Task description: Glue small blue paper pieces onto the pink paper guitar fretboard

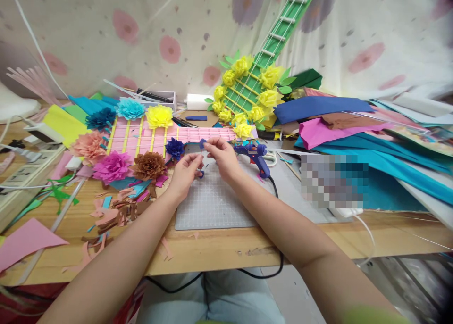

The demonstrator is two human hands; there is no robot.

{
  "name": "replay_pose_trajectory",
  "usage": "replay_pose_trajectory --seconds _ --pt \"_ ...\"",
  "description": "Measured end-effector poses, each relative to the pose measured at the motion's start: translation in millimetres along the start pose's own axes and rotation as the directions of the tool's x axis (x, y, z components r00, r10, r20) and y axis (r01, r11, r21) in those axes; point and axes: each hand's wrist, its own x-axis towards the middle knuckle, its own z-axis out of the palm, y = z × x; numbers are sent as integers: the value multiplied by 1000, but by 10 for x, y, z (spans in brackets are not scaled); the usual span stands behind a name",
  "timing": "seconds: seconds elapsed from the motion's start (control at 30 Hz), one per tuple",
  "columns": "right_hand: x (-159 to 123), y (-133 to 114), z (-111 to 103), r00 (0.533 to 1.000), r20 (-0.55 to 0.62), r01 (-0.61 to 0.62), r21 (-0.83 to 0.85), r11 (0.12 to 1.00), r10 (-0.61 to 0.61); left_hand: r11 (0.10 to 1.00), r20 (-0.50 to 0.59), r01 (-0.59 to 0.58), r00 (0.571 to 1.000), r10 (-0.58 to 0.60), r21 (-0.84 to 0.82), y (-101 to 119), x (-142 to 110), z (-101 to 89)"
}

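Observation:
Over the grey cutting mat (219, 206), my right hand (223, 158) pinches a small dark blue paper piece (203, 144) between thumb and finger. My left hand (186, 175) is closed close by, fingertips pressed together, with a small blue piece (201, 174) showing at its lower fingers. Just left of my hands lies a pink paper guitar (122, 133) with yellow strips, edged by paper flowers. Nearest the left hand are a dark blue flower (174, 148) and a brown flower (149, 165). A blue glue gun (254, 155) rests on the mat right of my right hand.
Behind stands a green guitar (244, 90) with yellow flowers. Stacked coloured paper (336, 126) fills the right side, near a pixelated object (334, 181). Paper scraps (120, 215) and a power strip (31, 178) lie left. A black cord (282, 260) hangs over the table edge.

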Motion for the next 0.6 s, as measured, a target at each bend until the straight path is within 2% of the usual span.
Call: replay_pose_trajectory --seconds 0.07,0.17,0.27,0.33,0.4,0.5,0.6 --pt "51 -75 -62 1000 3 -6 15 1000 6 967 53 -132 991 123 220 -37 -2 -25" --pt "97 -144 -122 998 30 -49 -4 999 49 806 242 -339 938 249 484 -61 -17 -77" --pt "109 -134 -135 995 54 -79 -40 996 81 666 384 -453 886 261 592 -49 -40 -115" --pt "117 -90 -133 995 52 -84 -50 995 87 599 418 -477 874 246 644 -25 -58 -122" --pt "137 -32 -135 997 21 -76 -57 995 78 554 391 -459 887 244 695 9 -73 -118" --pt "182 59 -153 998 -24 -55 -76 996 53 547 223 -380 917 332 746 70 -78 -118" --pt "216 140 -172 999 -24 -35 -118 992 32 576 45 -335 888 458 746 114 -54 -142"
